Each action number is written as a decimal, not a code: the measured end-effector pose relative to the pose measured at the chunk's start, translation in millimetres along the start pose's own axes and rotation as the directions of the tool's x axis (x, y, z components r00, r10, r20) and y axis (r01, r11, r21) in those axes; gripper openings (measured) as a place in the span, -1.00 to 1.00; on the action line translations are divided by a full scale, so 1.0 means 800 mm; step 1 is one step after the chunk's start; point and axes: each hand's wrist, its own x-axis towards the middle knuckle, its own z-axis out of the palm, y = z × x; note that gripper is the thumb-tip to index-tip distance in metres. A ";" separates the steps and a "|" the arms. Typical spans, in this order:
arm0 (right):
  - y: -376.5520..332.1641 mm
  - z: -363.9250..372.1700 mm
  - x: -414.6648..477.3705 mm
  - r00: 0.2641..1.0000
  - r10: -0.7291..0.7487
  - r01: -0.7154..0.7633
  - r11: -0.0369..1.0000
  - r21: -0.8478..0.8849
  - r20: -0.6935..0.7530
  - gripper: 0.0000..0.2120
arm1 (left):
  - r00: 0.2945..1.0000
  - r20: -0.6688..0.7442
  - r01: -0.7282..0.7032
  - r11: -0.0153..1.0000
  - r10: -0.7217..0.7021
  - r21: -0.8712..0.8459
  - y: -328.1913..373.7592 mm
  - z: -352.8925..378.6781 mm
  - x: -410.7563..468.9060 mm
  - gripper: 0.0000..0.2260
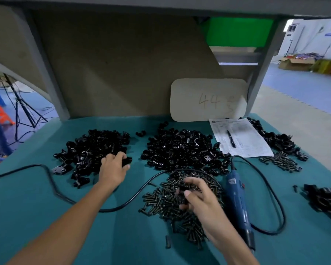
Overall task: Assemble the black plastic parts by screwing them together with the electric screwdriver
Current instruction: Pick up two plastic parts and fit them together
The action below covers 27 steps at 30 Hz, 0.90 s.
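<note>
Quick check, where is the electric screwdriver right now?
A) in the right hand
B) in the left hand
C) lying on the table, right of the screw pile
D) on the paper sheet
C: the electric screwdriver lies on the table just right of the screw pile, with neither hand on it.

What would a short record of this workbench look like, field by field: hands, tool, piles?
left hand: grips a black part at the left pile edge
right hand: pinches a dark piece over the screw heap
electric screwdriver: lying untouched on the green table, right of the screw heap
middle pile: more black parts
paper sheet: pen on top
</note>
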 end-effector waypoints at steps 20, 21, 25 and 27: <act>0.050 -0.001 -0.034 0.988 -0.063 -0.023 0.841 0.541 0.140 -0.56 | 0.797 0.570 0.491 0.335 0.200 -0.804 0.091 -0.034 -0.172 -0.55; 0.050 -0.001 -0.035 0.987 -0.058 -0.035 0.837 0.547 0.153 -0.57 | 0.797 0.571 0.468 0.398 0.197 -0.789 0.093 -0.032 -0.176 -0.60; 0.050 0.000 -0.038 0.977 -0.061 -0.068 0.817 0.573 0.204 -0.58 | 0.785 0.590 0.418 0.544 0.186 -0.728 0.094 -0.018 -0.186 -0.60; 0.050 -0.002 -0.039 0.970 -0.073 -0.080 0.804 0.589 0.231 -0.52 | 0.797 0.580 0.413 0.549 0.169 -0.727 0.093 -0.010 -0.190 -0.59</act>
